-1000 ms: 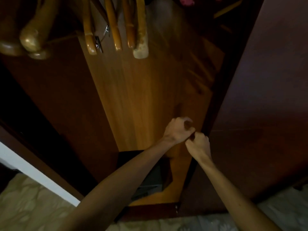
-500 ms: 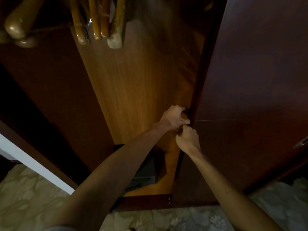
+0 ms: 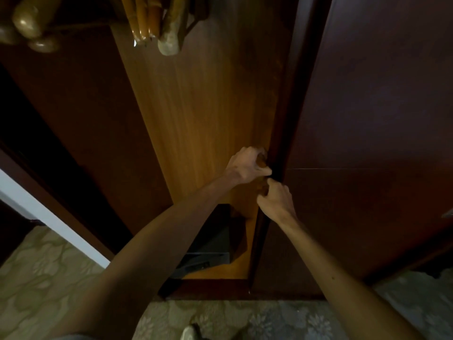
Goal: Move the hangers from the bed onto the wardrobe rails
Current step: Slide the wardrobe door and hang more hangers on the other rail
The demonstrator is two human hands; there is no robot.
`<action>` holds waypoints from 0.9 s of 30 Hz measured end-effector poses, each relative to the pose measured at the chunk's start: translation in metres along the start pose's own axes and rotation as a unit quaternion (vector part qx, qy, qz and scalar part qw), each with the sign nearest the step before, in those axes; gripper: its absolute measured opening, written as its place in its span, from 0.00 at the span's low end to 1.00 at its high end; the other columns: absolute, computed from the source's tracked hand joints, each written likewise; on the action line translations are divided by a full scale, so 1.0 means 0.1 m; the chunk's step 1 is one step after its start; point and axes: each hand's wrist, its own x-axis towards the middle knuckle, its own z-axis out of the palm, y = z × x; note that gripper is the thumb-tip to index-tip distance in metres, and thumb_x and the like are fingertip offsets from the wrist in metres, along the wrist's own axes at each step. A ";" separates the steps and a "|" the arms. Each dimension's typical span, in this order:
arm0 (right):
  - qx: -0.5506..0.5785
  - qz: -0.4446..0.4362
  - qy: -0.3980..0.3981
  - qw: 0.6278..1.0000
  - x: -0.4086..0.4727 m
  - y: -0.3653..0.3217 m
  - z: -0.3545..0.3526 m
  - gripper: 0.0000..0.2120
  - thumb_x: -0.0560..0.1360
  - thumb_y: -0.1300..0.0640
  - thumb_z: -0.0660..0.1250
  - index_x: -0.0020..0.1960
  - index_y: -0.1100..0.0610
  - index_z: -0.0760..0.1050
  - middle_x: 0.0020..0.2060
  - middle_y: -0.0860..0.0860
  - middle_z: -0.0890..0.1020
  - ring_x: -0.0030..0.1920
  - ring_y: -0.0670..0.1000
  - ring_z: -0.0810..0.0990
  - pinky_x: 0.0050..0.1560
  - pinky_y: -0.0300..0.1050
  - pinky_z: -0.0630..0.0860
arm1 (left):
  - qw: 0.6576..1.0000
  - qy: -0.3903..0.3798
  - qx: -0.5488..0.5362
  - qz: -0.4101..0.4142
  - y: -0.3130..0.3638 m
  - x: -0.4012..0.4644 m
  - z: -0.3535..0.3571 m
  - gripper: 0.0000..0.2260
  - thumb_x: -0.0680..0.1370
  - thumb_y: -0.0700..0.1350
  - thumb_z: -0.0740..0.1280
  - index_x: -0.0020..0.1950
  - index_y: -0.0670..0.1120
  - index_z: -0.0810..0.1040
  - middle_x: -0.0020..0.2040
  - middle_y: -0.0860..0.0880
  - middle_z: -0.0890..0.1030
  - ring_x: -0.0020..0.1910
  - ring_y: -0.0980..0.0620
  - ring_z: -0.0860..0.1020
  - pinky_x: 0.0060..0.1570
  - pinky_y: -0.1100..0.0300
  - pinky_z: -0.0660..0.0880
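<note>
While both hands curled round the leading edge of the dark sliding door (image 3: 372, 119), the left hand (image 3: 247, 165) just above the right hand (image 3: 275, 198), the wooden hangers (image 3: 152, 20) hung bunched in the wardrobe (image 3: 196, 114) at its top edge, the rail itself out of view. They looked stiff, light and smooth-lacquered, so best taken at the neck below the hook. No bed showed.

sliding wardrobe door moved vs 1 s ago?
Yes. The sliding wardrobe door, gripped at its edge by the left hand and right hand, has slid left, covering more of the lighter back panel.
</note>
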 end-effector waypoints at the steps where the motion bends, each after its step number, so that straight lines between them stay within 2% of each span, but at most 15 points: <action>1: -0.007 -0.003 -0.003 1.000 0.01 0.01 0.01 0.11 0.77 0.58 0.65 0.59 0.54 0.77 0.52 0.53 0.81 0.53 0.55 0.82 0.46 0.45 0.76 | 1.000 0.002 -0.002 0.000 -0.04 -0.01 -0.01 0.19 0.74 0.53 0.73 0.61 0.46 0.79 0.55 0.50 0.82 0.51 0.51 0.80 0.48 0.52 0.79; 3: -0.025 -0.005 -0.008 1.000 0.04 0.01 0.04 0.13 0.77 0.56 0.65 0.62 0.53 0.77 0.55 0.53 0.81 0.54 0.56 0.82 0.48 0.46 0.78 | 1.000 0.003 -0.011 -0.007 -0.13 -0.05 -0.04 0.21 0.72 0.56 0.73 0.61 0.48 0.79 0.57 0.52 0.82 0.54 0.52 0.80 0.51 0.50 0.80; 5: -0.043 0.004 -0.021 0.999 0.07 0.02 0.08 0.14 0.77 0.55 0.66 0.63 0.54 0.77 0.56 0.53 0.81 0.54 0.56 0.82 0.49 0.46 0.78 | 1.000 0.007 -0.014 -0.013 -0.20 -0.11 -0.08 0.22 0.71 0.58 0.72 0.60 0.49 0.79 0.56 0.53 0.82 0.52 0.53 0.80 0.48 0.50 0.81; 9: -0.104 0.030 -0.058 0.992 0.09 0.04 0.17 0.09 0.79 0.53 0.67 0.56 0.57 0.77 0.51 0.54 0.81 0.49 0.56 0.81 0.41 0.45 0.73 | 0.999 0.016 -0.029 -0.024 -0.36 -0.18 -0.16 0.19 0.72 0.55 0.73 0.60 0.48 0.79 0.54 0.52 0.82 0.45 0.54 0.77 0.40 0.56 0.75; 13: -0.128 0.024 -0.048 0.990 0.11 0.03 0.26 0.10 0.78 0.53 0.69 0.56 0.57 0.78 0.52 0.55 0.81 0.53 0.58 0.82 0.42 0.45 0.72 | 0.998 0.020 -0.054 -0.035 -0.48 -0.28 -0.22 0.20 0.71 0.57 0.72 0.59 0.49 0.79 0.55 0.55 0.82 0.46 0.57 0.80 0.45 0.52 0.82; 17: -0.132 -0.009 -0.051 0.990 0.12 -0.11 0.37 0.11 0.77 0.54 0.69 0.55 0.60 0.79 0.52 0.57 0.81 0.52 0.59 0.82 0.43 0.47 0.77 | 0.996 0.042 -0.059 -0.049 -0.58 -0.38 -0.27 0.20 0.72 0.56 0.72 0.61 0.48 0.78 0.55 0.54 0.82 0.42 0.58 0.82 0.44 0.50 0.83; 20: -0.136 -0.026 -0.045 0.989 0.11 -0.20 0.48 0.11 0.77 0.54 0.69 0.53 0.61 0.79 0.51 0.58 0.82 0.52 0.60 0.82 0.48 0.52 0.81 | 0.995 0.050 -0.053 -0.069 -0.62 -0.46 -0.32 0.21 0.73 0.56 0.71 0.62 0.48 0.78 0.50 0.52 0.84 0.36 0.54 0.82 0.39 0.49 0.82; 22: -0.138 -0.032 -0.040 0.989 0.09 -0.27 0.54 0.10 0.77 0.54 0.70 0.53 0.60 0.79 0.52 0.58 0.83 0.52 0.60 0.82 0.48 0.51 0.81 | 0.996 0.036 -0.019 -0.081 -0.69 -0.50 -0.37 0.20 0.74 0.57 0.69 0.62 0.48 0.79 0.46 0.52 0.84 0.37 0.54 0.82 0.37 0.51 0.81; 25: -0.133 -0.040 -0.042 0.989 0.09 -0.40 0.62 0.11 0.77 0.53 0.69 0.52 0.61 0.80 0.51 0.58 0.82 0.53 0.61 0.82 0.44 0.47 0.77 | 0.995 0.001 0.047 -0.087 -0.81 -0.55 -0.47 0.19 0.75 0.59 0.67 0.57 0.46 0.83 0.49 0.52 0.84 0.44 0.52 0.82 0.40 0.54 0.80; 27: -0.124 -0.043 -0.044 0.990 0.08 -0.50 0.68 0.12 0.77 0.52 0.69 0.52 0.62 0.80 0.51 0.59 0.82 0.53 0.61 0.81 0.43 0.46 0.74 | 0.993 -0.015 0.072 -0.093 -0.91 -0.59 -0.55 0.19 0.75 0.61 0.66 0.49 0.45 0.84 0.46 0.50 0.85 0.42 0.51 0.82 0.39 0.52 0.81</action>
